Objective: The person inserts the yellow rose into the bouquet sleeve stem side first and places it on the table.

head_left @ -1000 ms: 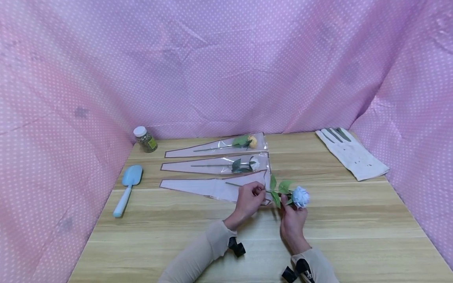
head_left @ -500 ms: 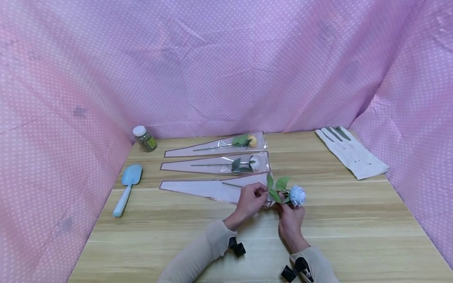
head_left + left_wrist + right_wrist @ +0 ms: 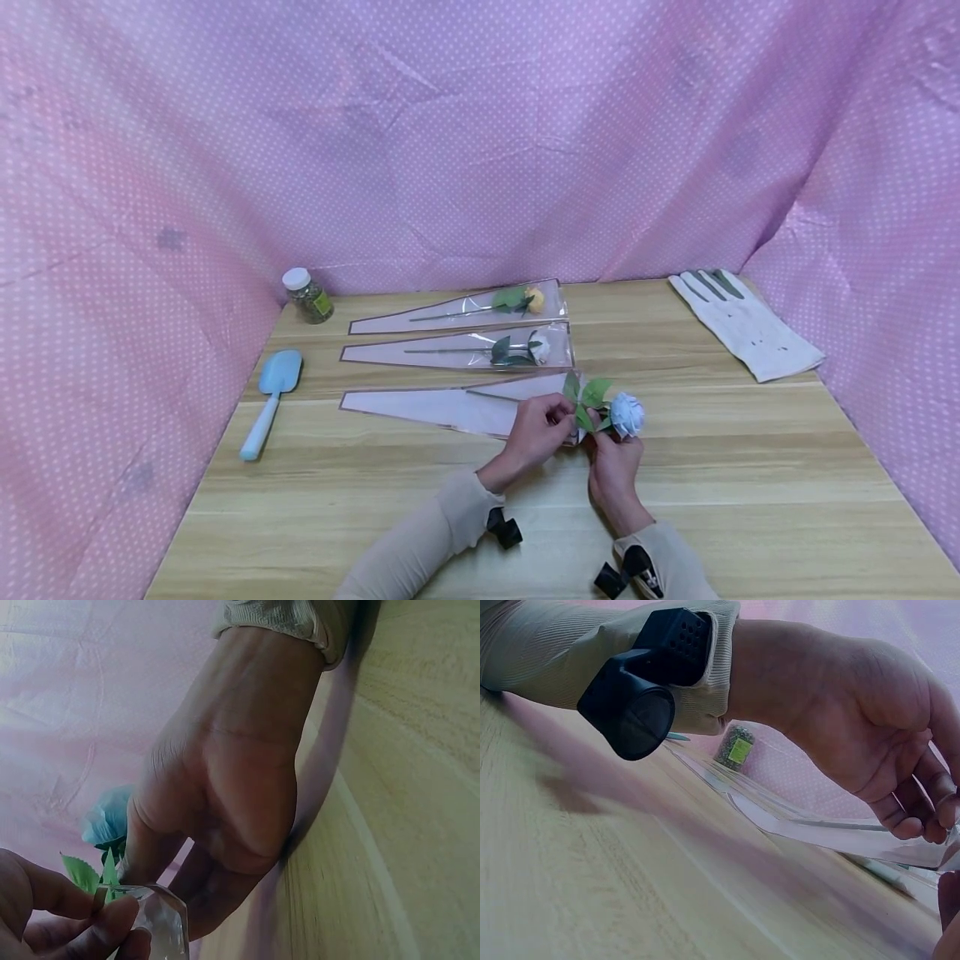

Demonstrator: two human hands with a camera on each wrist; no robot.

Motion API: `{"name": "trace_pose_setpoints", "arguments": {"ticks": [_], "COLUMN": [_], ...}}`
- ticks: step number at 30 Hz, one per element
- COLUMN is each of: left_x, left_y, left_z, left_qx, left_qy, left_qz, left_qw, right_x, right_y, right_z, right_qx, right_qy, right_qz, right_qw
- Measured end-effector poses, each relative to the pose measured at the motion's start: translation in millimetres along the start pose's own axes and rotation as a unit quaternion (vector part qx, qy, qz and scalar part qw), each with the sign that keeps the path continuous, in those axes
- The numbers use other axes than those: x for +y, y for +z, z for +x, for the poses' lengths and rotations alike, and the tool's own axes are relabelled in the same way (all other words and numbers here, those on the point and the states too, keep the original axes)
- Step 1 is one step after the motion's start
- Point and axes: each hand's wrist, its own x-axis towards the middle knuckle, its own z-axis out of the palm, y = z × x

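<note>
A pale blue rose (image 3: 627, 414) with green leaves lies across the mouth of the nearest clear flower sleeve (image 3: 405, 403), its stem running inside toward the narrow end. My left hand (image 3: 536, 429) pinches the sleeve's open edge. In the left wrist view, the left fingers (image 3: 112, 919) meet on the film beside a leaf. Just under the bloom, my right hand (image 3: 617, 475) grips the rose; in the left wrist view its fingers partly cover the stem. The right wrist view shows the left hand (image 3: 870, 724) over the sleeve.
Behind lie two more sleeves, one with a white rose (image 3: 538, 347), one with a yellow rose (image 3: 535, 300). A light blue trowel (image 3: 279, 387) and a white-lidded jar (image 3: 308, 296) are at the left. A white work glove (image 3: 750, 329) lies at the back right.
The rose has slid left, its stem deeper in the sleeve and its leaves nearer the mouth. My right hand moved left with it; my left hand shifted slightly right.
</note>
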Motion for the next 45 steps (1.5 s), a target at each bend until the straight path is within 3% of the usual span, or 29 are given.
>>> {"name": "trace_pose_setpoints", "arguments": {"ticks": [5,12,18,21,23,29,34,37,45], "left_x": [-0.5,-0.1,-2.6,-4.3,-4.8,-7.6,-12.9,-15.7,-19.5], "left_y": [0.4,-7.4,-29.2,-42.0,-48.6,-52.8,-45.6,-41.7,-35.2], "left_z": [0.3,2.8,10.4,12.8,13.4,16.3,14.4,12.7,12.7], "left_qx": [-0.007,-0.045,-0.007,0.01,0.003,-0.083,-0.146,-0.163,-0.16], "left_qy": [0.004,0.015,0.098,0.127,0.123,0.083,0.081,0.078,0.074], "left_qz": [0.004,0.019,0.076,0.158,0.22,0.36,0.421,0.438,0.466], "left_qw": [1.0,0.9987,0.9923,0.9791,0.9677,0.9254,0.8916,0.8806,0.867], "right_x": [-1,-4,-5,-5,-5,-5,-6,-7,-10], "right_y": [1,-1,-2,-2,-3,-3,-3,-3,-2], "right_z": [0,1,2,2,2,4,3,2,1], "right_qx": [0.003,0.003,0.012,0.012,0.012,0.015,0.013,0.009,0.009], "right_qy": [0.004,0.021,0.029,0.033,0.036,0.038,0.044,0.049,0.055], "right_qz": [-0.002,-0.012,-0.013,0.007,0.021,0.034,0.032,0.031,0.022], "right_qw": [1.0,1.0,0.999,0.999,0.999,0.999,0.998,0.998,0.998]}}
